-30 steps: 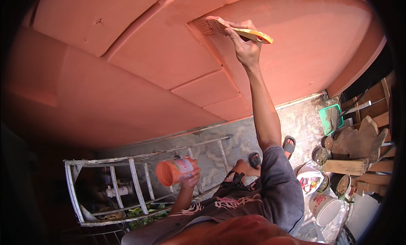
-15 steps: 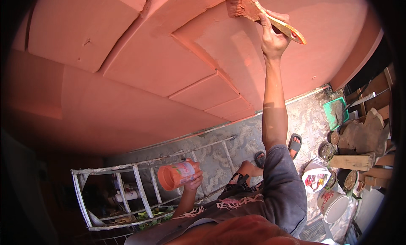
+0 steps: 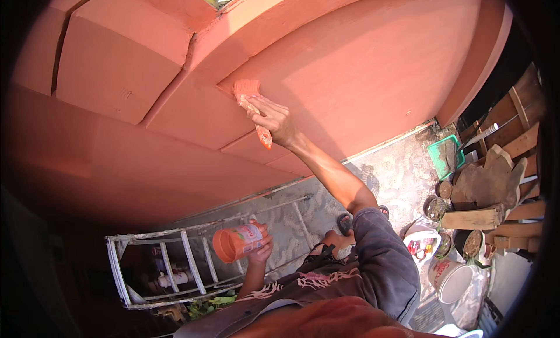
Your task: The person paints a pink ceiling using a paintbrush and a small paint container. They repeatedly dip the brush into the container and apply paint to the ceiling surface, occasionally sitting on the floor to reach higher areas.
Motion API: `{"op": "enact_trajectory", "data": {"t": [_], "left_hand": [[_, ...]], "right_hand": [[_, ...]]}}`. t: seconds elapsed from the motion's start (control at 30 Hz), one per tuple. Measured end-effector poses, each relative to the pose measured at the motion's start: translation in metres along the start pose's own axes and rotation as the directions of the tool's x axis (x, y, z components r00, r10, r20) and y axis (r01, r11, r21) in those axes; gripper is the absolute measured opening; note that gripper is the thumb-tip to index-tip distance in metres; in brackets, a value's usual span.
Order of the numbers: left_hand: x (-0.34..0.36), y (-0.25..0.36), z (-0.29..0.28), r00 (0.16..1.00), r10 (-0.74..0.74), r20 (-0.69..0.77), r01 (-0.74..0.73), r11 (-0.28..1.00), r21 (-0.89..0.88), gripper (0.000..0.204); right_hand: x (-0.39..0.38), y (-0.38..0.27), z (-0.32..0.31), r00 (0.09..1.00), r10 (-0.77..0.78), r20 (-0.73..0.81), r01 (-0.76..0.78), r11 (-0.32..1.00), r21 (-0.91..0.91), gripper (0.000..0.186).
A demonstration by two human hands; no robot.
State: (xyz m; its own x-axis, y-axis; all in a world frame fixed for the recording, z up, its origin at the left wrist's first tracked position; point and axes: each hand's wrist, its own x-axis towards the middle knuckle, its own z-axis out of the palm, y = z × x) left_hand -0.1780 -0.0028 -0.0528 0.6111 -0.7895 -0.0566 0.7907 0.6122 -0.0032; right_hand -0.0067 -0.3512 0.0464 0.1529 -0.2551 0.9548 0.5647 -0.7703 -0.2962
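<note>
My right hand point(image 3: 276, 121) is closed round the handle of a wide paintbrush point(image 3: 255, 107). The brush's bristles, coated in salmon paint, touch the salmon-coloured wall point(image 3: 338, 75) at the corner of a recessed panel. Lower down, my left hand point(image 3: 262, 244) grips a plastic tub point(image 3: 234, 243) with a printed label, its mouth tilted toward the left. The tub's inside is orange; how much paint is in it I cannot tell.
A worn metal ladder point(image 3: 195, 262) stands at the lower left beside my left arm. On the right are a white bucket point(image 3: 454, 281), a white bag point(image 3: 421, 244), plant pots point(image 3: 436, 208), a green dustpan point(image 3: 446, 157) and wooden boards point(image 3: 472, 218) along the patterned floor point(image 3: 396, 169).
My right hand has swept the paintbrush left and down from the upper edge to the panel's corner. My left hand still holds the tub in nearly the same place.
</note>
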Motion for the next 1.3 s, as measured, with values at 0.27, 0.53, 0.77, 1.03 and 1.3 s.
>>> {"op": "enact_trajectory", "data": {"t": [0.27, 0.53, 0.77, 1.03, 1.3], "left_hand": [[0.0, -0.061, 0.014, 0.995, 0.038, 0.096, -0.041, 0.999, 0.029, 0.036], [0.007, -0.109, -0.029, 0.996, 0.008, 0.089, 0.0, 0.996, -0.091, 0.046], [0.061, -0.13, -0.045, 0.978, -0.181, 0.108, 0.194, 0.973, -0.126, 0.057], [0.099, -0.127, -0.015, 0.927, -0.37, 0.058, 0.372, 0.928, -0.037, 0.056], [0.063, -0.095, -0.006, 0.888, -0.46, 0.016, 0.459, 0.888, 0.034, 0.062]], "right_hand": [[0.048, 0.114, -0.133, 0.751, 0.484, -0.449, -0.327, 0.864, 0.383, 0.009], [0.029, 0.107, -0.307, 0.539, 0.672, -0.507, -0.486, 0.74, 0.464, 0.018], [-0.069, -0.032, -0.351, 0.317, 0.931, -0.18, -0.673, 0.355, 0.649, 0.018], [-0.052, -0.149, -0.377, 0.22, 0.949, -0.228, -0.607, 0.316, 0.73, 0.019], [0.01, -0.258, -0.308, 0.262, 0.965, 0.024, -0.772, 0.195, 0.606, 0.026]]}}
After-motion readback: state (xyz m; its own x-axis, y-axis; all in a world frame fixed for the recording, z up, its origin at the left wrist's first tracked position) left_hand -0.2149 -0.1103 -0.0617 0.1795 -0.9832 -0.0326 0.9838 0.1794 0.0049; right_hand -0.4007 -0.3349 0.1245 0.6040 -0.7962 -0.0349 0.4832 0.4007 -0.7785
